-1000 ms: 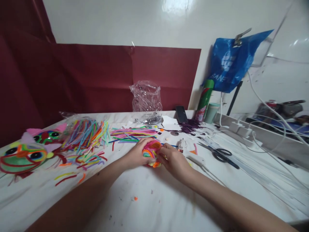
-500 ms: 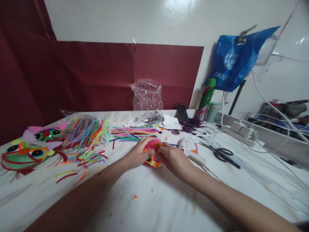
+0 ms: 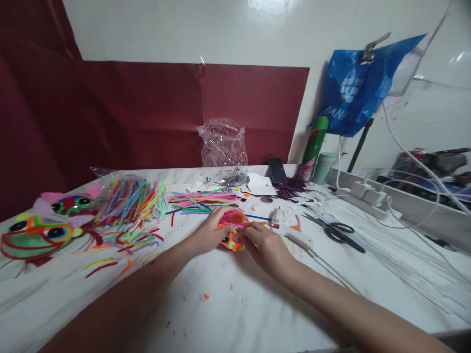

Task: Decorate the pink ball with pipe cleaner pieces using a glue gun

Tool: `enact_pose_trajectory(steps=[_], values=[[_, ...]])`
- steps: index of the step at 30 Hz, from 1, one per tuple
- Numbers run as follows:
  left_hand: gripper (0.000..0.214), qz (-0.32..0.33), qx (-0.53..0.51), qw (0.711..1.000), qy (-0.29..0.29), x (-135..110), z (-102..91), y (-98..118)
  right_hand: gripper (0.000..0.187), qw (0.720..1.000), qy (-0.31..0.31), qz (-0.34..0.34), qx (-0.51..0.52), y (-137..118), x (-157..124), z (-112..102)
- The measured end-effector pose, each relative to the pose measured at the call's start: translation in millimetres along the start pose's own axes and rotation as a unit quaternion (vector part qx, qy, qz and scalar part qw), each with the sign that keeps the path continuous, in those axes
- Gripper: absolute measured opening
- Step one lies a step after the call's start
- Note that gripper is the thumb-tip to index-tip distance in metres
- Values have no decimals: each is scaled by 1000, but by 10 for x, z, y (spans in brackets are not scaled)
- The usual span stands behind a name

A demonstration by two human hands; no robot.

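Both my hands meet at the middle of the white table (image 3: 235,314) around a small mask-like craft piece (image 3: 232,226) covered in pink, orange and green pipe cleaner strips. My left hand (image 3: 209,230) curls its fingers over the piece's left and top side. Against its right side my right hand (image 3: 263,245) is closed, fingertips pinching at the edge. Most of the piece is hidden under the fingers. A white glue gun (image 3: 290,231) lies just right of my right hand.
Heaps of coloured pipe cleaner pieces (image 3: 128,201) lie left and behind. Two finished colourful masks (image 3: 37,230) sit at the far left edge. Black scissors (image 3: 340,230), clear glue sticks, cables and a power strip (image 3: 368,196) fill the right. A spray can (image 3: 312,147), cup and phone stand behind.
The craft piece has been turned slightly between my hands and my right fingers have shifted along its edge. The view has drifted a little.
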State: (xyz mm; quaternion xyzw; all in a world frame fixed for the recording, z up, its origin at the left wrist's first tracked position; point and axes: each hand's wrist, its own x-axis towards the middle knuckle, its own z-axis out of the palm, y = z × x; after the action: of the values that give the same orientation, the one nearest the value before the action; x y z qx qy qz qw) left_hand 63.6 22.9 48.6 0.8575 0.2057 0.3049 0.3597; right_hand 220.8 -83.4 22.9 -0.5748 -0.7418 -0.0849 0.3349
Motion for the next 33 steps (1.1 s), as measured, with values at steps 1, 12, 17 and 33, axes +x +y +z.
enact_pose_trajectory(steps=[1, 12, 17, 33], values=[[40, -1, 1, 1000, 0, 0, 1, -3, 16, 1000, 4, -11, -6, 3, -1, 0], [36, 17, 6, 1000, 3, 12, 2, 0, 21, 983, 8, -162, -89, 63, 36, -69], [36, 34, 19, 999, 5, 13, 9, -31, 22, 948, -90, -257, -163, 24, 131, -251], [37, 38, 14, 999, 5, 30, 10, -30, 18, 969, -181, -167, -23, 38, 373, -350]])
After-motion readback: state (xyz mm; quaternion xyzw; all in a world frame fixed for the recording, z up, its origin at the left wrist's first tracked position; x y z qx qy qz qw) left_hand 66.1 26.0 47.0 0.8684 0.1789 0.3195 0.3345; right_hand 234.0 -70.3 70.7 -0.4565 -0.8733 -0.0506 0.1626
